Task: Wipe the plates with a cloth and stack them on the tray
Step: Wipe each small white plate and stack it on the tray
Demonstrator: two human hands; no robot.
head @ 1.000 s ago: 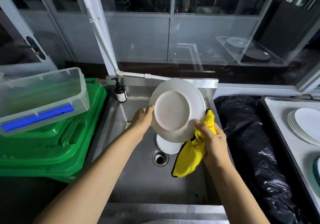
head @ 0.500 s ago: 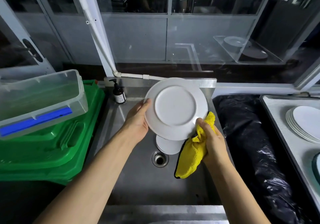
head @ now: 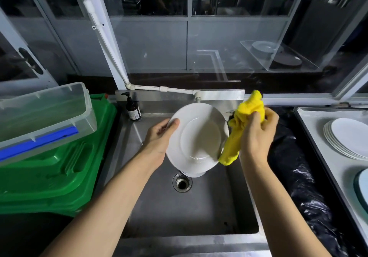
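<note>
The left hand (head: 159, 135) grips the white plate (head: 197, 137) by the rim nearest its palm. The thumb lies over the front face and the fingers are hidden behind, a hold that leaves almost the whole face bare for wiping. The plate stands tilted, its face turned up toward the person, and it hangs above the sink (head: 179, 213), probably so that any drips fall into the basin. The right hand (head: 256, 135) is closed round a bunched yellow cloth (head: 239, 129). One tuft sticks out above the fingers, and a longer tail hangs below the palm against the plate's far rim, on the side away from the left hand. The cloth sits just beside the plate's edge and not on its face, so this looks like regathering the cloth between passes, or working round the rim. I cannot tell which. Directly under the held plate, a sliver of a second plate (head: 194, 174) shows beside the drain (head: 182, 183), likely waiting its turn. The tray (head: 318, 143) lies well out beyond the right hand, past a stretch of black plastic (head: 298, 177), and carries a stack of plates (head: 346, 137). Being on the cloth-hand side, it suits a short sideways carry once this plate is dry. That step is not yet done.
</note>
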